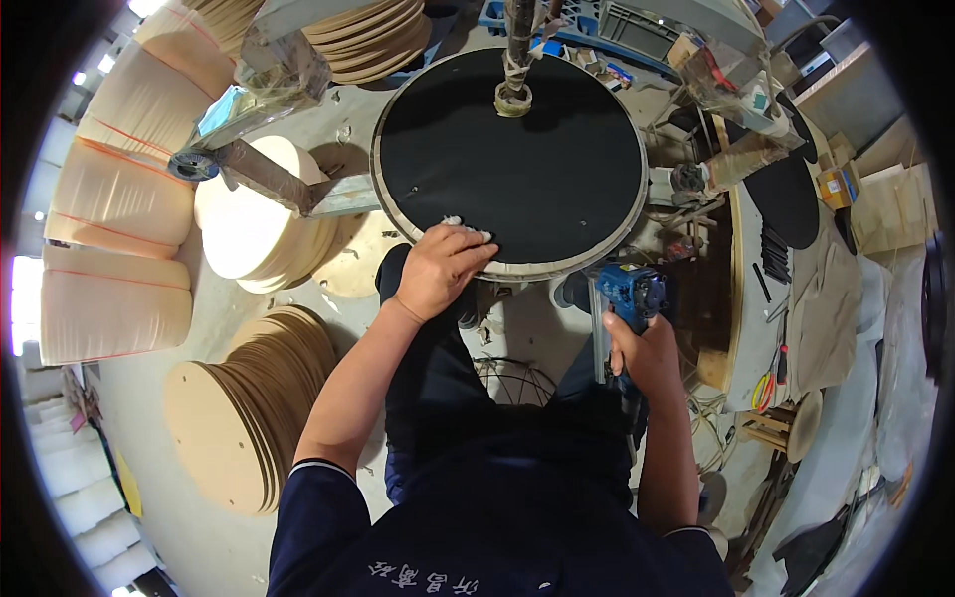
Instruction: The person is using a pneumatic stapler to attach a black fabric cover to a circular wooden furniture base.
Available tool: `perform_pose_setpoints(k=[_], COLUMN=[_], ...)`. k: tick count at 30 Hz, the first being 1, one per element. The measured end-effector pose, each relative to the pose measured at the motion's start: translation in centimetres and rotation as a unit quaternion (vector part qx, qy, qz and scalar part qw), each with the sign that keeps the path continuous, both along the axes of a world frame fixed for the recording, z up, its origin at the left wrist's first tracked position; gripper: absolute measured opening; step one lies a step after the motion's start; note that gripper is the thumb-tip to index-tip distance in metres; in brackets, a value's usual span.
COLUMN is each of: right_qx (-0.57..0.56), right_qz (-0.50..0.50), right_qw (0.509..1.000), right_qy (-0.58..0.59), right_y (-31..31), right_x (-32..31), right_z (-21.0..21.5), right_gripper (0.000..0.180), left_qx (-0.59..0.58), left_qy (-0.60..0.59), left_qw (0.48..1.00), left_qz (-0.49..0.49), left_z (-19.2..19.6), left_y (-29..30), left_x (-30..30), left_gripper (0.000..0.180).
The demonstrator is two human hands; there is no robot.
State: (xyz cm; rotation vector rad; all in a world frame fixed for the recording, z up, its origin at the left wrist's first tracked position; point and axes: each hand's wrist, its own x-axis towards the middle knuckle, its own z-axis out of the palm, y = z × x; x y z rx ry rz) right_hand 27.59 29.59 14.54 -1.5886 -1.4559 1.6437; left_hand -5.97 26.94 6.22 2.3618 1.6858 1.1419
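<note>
A round board covered in black fabric (517,159) lies flat on a stand in front of me, pinned at its far side by a vertical clamp post (515,60). My left hand (440,269) presses on the near rim of the black disc, fingers curled over a small white bit at the edge. My right hand (645,350) grips a blue pneumatic stapler (629,291) just below and to the right of the disc's near rim. My legs in dark trousers are under the disc.
Stacks of round wooden discs stand at the left (261,209) and lean on the floor at lower left (249,408). Bundled pale boards (119,249) line the far left. A cluttered workbench (796,249) with tools and black cut-outs is at the right.
</note>
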Motion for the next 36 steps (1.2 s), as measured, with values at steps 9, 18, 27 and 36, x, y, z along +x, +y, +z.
perform_pose_setpoints(k=[9,18,27,36], right_qx=[0.002,0.012,0.01,0.019], right_qz=[-0.001,-0.009,-0.018,0.054], right_qw=[1.0,1.0,0.995,0.997], right_qy=[0.002,-0.026,-0.095,-0.058], right_y=[0.1,1.2,3.2,4.4], right_x=[0.1,0.2,-0.1,-1.5], right_z=[-0.1,1.0,2.1,-0.2], right_gripper=[0.027,0.025,0.046,0.033], left_qx=[0.041,0.034,0.004,0.029], left_qy=[0.018,0.042,0.105,0.084], left_qw=[0.999,0.998,0.994,0.996], left_qz=[-0.003,-0.011,-0.004,0.011], left_z=[-1.5,-1.1,-0.5,-0.6], left_y=[-0.3,-0.3,-2.2,-2.1], left_x=[1.2,1.8,2.1,2.7], left_gripper=[0.024,0.026,0.042,0.038])
